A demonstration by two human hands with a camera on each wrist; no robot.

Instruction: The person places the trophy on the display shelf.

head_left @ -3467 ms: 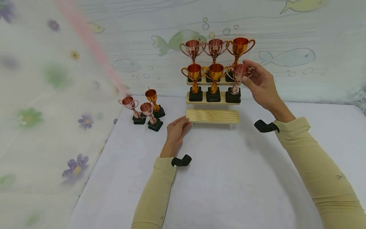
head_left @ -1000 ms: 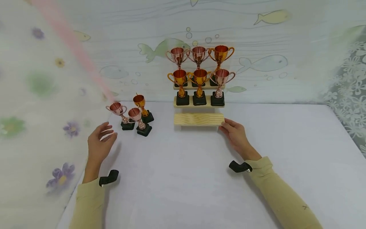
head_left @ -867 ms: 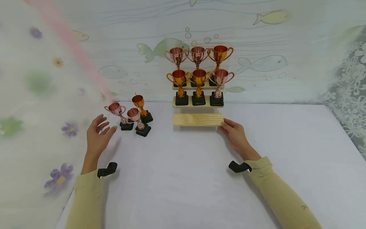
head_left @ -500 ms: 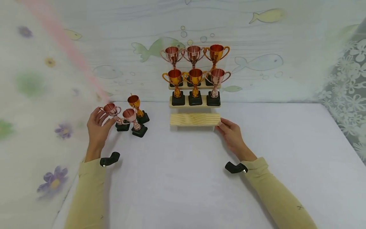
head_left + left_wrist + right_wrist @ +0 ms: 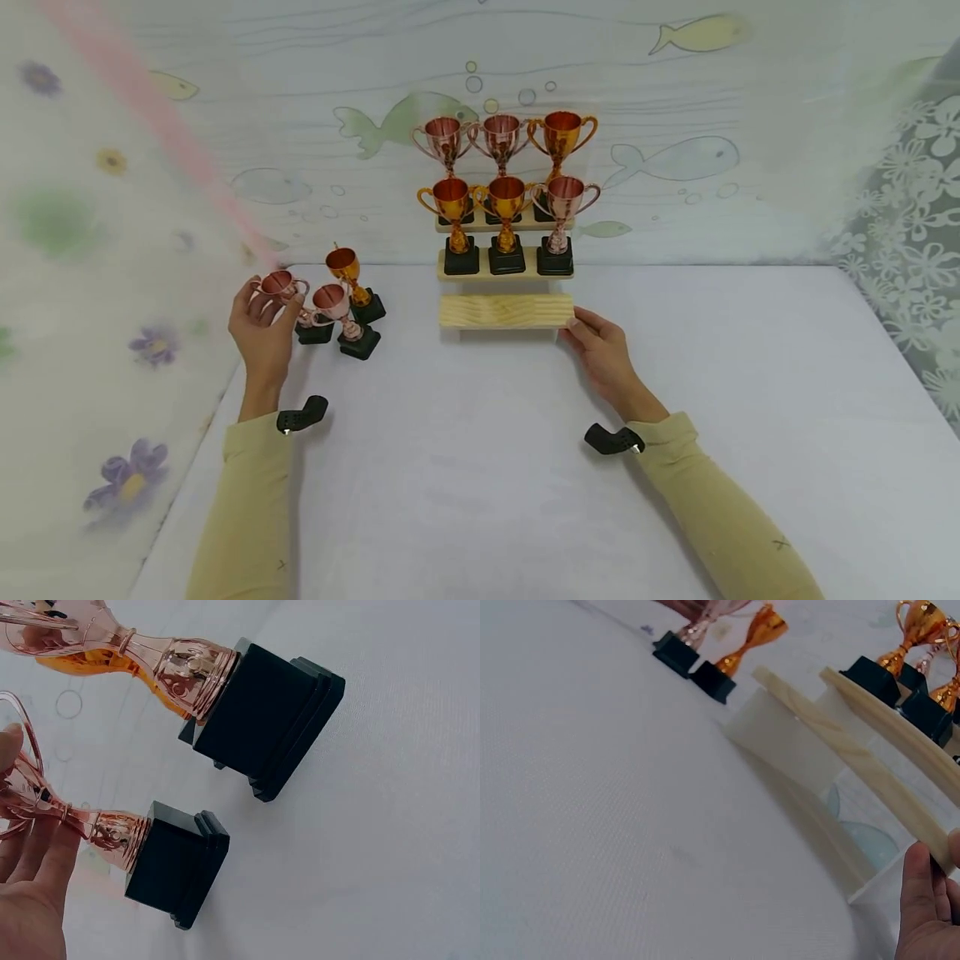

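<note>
My left hand holds a rose-gold trophy cup by its bowl and handles, fingers behind and thumb in front. In the left wrist view that trophy's black base stands close over the white cloth. Next to it are a second rose-gold trophy and a gold trophy with black bases. At the stepped stand, my right hand pinches the right end of the lowest wooden shelf, thumb on top and fingers below. That shelf is bare. Part of the right hand is cut off in the right wrist view.
On the middle shelf stand two gold trophies and one rose-gold trophy. The top shelf behind bears two rose-gold trophies and a gold trophy. A fish-patterned curtain hangs directly behind the stand; a flowered one hangs at left.
My right hand has let go of the middle shelf's rose-gold trophy and taken the lowest shelf's right end. My left hand has left that shelf's left end and grasped a rose-gold trophy.
</note>
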